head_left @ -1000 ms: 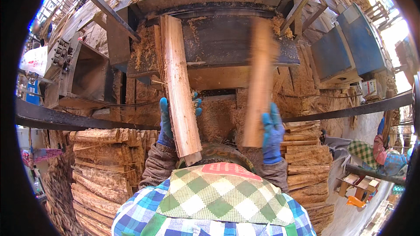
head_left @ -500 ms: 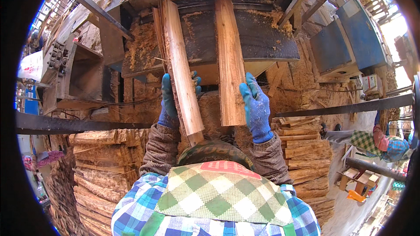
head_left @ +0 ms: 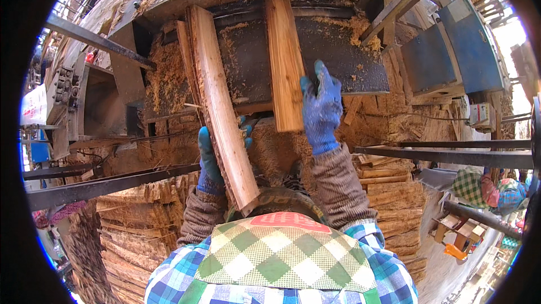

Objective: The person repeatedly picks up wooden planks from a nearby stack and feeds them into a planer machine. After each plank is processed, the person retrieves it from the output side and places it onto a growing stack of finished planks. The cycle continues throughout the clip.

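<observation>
- Hands well apart, both gloved.
- Left hand (head_left: 210,163) wrapped from below around long wood piece (head_left: 221,104); its far end lies over dark metal bed (head_left: 347,36).
- Right hand (head_left: 322,109) unclenched, fingers extended, alongside shorter board (head_left: 285,64); contact unclear.
- Board lies on bed, near end overhanging.
- Sawdust (head_left: 163,73) at bed's left.

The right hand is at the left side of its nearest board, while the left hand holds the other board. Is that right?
Not quite: the head view shows the right hand at the right side of its nearest board. The left hand does hold the other board.
</observation>
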Tool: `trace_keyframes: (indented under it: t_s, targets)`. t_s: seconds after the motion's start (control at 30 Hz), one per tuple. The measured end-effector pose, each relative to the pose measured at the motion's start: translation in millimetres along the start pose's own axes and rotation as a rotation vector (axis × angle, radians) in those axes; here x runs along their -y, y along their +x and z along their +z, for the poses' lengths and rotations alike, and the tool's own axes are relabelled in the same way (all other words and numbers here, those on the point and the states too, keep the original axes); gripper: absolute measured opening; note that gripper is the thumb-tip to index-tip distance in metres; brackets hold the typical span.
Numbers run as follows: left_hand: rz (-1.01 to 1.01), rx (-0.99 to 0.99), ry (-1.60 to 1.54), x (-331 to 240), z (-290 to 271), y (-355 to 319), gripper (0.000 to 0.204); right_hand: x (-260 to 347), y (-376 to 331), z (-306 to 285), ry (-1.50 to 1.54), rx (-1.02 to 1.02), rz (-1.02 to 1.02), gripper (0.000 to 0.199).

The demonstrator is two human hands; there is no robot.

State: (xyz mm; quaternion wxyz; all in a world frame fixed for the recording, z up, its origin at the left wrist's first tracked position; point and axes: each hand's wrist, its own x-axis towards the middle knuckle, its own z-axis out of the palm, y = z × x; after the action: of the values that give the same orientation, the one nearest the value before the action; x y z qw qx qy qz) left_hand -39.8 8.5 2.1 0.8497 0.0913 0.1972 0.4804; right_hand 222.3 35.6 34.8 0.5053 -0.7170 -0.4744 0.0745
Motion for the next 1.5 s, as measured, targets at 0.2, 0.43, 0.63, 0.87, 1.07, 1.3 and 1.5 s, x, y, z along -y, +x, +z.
trace_keyframes:
  t_s: [0.2, 0.43, 0.63, 0.87, 1.07, 1.3, 1.5]
  targets:
    - [-0.007, -0.040, -0.095, 3.5, -8.9, -5.0, 0.093, -15.3, 61.5, 47.7, -0.187, -0.260, 0.028, 0.037]
    - [-0.124, 0.199, -0.234, 1.0, -16.0, 5.6, 0.099, -12.3, 67.0, 45.9, -0.131, -0.221, 0.102, 0.039]
    - [0.027, 0.027, 0.083, 0.3, 1.0, 1.7, 0.088, 55.7, -9.4, 3.3, 0.869, 0.494, 0.371, 0.059]
    - [0.145, -0.210, 0.505, 10.6, 6.5, -6.7, 0.056, 85.8, -130.3, -71.6, 0.247, 0.736, 0.090, 0.076]
    - [-0.002, -0.208, 0.392, 24.8, 6.7, -29.4, 0.076, 28.0, -148.9, -81.9, 0.332, 0.200, 0.131, 0.045]
    - [-0.011, -0.208, 0.507, 8.2, 36.1, -6.1, 0.079, 2.6, -127.2, -70.6, 0.409, 0.065, 0.141, 0.040]
    - [0.024, -0.161, 0.315, 19.6, 30.3, 3.4, 0.086, 2.5, -102.5, -53.6, 0.383, 0.107, 0.245, 0.035]
